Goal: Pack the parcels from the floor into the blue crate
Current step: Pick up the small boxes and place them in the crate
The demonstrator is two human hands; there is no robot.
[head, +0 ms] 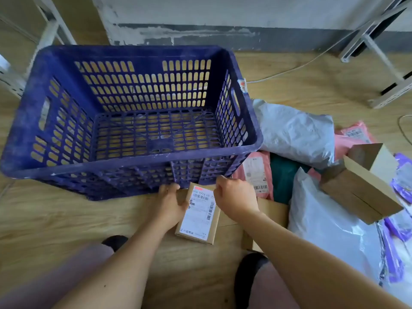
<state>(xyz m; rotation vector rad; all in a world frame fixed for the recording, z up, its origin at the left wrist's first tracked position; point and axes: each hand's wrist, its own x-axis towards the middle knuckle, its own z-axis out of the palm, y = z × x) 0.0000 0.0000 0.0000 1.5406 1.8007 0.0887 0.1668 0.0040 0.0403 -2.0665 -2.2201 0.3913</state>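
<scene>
The crate [133, 52] stands upright on the floor [66, 219], open side up, and holds nothing: count inside, zero. One box [198, 217], labelled side up, sits just before the crate's near wall, touching or almost touching it. The left hand [171, 201] grips the box's left edge and the right hand [234, 197] pinches its far right corner with curled fingers; the two-sided hold likely serves to lift it level over the near wall. The remaining stock lies heaped to the right of the crate, probably kept there for short reaches. Counted to the right of the crate: one grey bag [294, 132] against the right wall; at least two pink mailers [256, 175], one at the near right corner and one further out; one green parcel [285, 177]; one white bag [323, 219]; one open carton [361, 186]; one flat carton [272, 210] under the right forearm; and purple packs [399, 197], at least two, cut off by the frame edge, so no firm count.
</scene>
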